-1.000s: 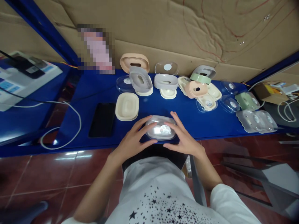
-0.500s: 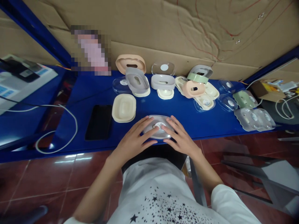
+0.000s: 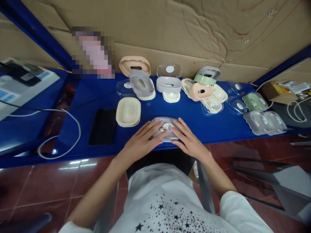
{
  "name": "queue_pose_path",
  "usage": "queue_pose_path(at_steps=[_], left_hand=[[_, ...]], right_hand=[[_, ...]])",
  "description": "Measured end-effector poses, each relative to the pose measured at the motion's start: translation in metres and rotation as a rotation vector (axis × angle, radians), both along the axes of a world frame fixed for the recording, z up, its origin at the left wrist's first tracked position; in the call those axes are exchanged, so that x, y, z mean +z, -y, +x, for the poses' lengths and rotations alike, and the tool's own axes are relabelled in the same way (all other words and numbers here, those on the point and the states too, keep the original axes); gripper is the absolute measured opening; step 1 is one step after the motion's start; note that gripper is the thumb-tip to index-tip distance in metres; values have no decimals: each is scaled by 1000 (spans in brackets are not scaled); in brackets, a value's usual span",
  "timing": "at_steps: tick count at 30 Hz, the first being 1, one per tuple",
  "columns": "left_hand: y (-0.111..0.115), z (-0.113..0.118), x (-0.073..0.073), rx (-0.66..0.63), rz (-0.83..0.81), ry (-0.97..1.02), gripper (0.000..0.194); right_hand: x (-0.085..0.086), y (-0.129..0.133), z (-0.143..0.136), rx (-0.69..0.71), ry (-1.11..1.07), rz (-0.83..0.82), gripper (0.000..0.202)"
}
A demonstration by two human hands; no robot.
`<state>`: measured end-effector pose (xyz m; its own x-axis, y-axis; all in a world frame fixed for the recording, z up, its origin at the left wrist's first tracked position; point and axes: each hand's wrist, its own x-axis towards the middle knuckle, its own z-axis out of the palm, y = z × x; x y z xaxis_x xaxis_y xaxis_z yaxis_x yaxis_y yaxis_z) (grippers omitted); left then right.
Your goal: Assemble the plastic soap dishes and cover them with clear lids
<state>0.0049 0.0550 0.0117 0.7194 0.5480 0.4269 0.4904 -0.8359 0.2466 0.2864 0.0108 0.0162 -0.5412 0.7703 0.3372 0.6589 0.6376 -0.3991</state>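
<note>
At the table's front edge lies a grey soap-box-like container with a clear lid [image 3: 167,137] and a round white sticker. My left hand [image 3: 143,138] rests on the lid's left part, its fingers stretched out. From the other side, my right hand [image 3: 189,139] lies over the right part with fingers spread. Both hands touch the lid from above and cover its two ends. Just left of them sits a cream tray [image 3: 128,112], with a black phone-like slab [image 3: 102,127] beyond it.
Along the back of the blue table [image 3: 150,108] stand grey shells [image 3: 169,84], a peach shell [image 3: 134,65] and cream trays [image 3: 220,94]. Clear lids [image 3: 236,105] and a grey double tray [image 3: 257,124] lie at the right. A white cable [image 3: 78,129] loops at the left.
Both hands stay on the lid. The container has shifted slightly up in view, away from the table's front edge, and my left fingers have moved a little inward.
</note>
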Motion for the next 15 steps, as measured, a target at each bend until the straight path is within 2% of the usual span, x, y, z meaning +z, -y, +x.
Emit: queue_pose_path(at_steps=[9,12,13,15], left_hand=[[-1,1,-8,-1,-37,-1,54],[0,3,-6,14,-21,14,51],[1,3,-4,34,-23,19,48],[1,5,1,109,-36,31,42]], right_hand=[[-9,2,-5,-3,54,83,78],[-7,-6,9,-22,114,69,71],[-5,-10,21,-75,137,76,71],[-3,-22,54,-310,171,126,71]])
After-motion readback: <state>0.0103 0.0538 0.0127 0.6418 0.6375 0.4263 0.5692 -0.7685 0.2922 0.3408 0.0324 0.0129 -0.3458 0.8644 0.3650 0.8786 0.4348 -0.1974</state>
